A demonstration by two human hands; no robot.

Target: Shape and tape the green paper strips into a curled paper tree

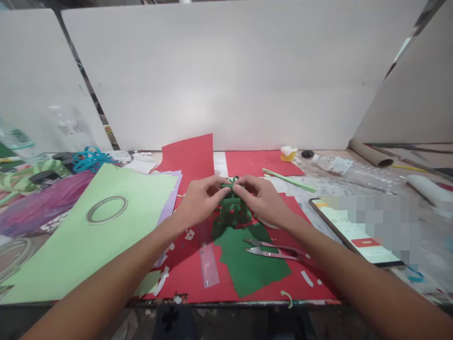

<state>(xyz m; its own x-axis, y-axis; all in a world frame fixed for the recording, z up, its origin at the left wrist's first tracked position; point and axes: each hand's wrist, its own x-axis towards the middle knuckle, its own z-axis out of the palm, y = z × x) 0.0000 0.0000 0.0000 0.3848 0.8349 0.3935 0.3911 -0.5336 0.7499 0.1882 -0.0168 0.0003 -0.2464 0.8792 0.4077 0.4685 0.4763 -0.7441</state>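
My left hand (207, 196) and my right hand (255, 194) meet at the middle of the table, thumbs and fingers pinched on a small green paper construction (231, 206). It looks built of folded paper strips, its top partly covered by my fingers. Beneath it lies a sheet of dark green paper (253, 269) with cut edges, on top of red paper (191, 283). Thread snips (274, 250) with open blades rest on the green sheet, nearest my right forearm. To their left is a small clear pinkish plastic strip (209, 267).
Light green paper (120, 241) carrying a tape roll (107, 210) spreads at left, near blue ribbon curls (91, 159). A phone (361, 231) lies at right. Behind are light green strips (288, 180), a small yellow pot (288, 154) and a cardboard tube (370, 153). A white panel (226, 75) stands behind.
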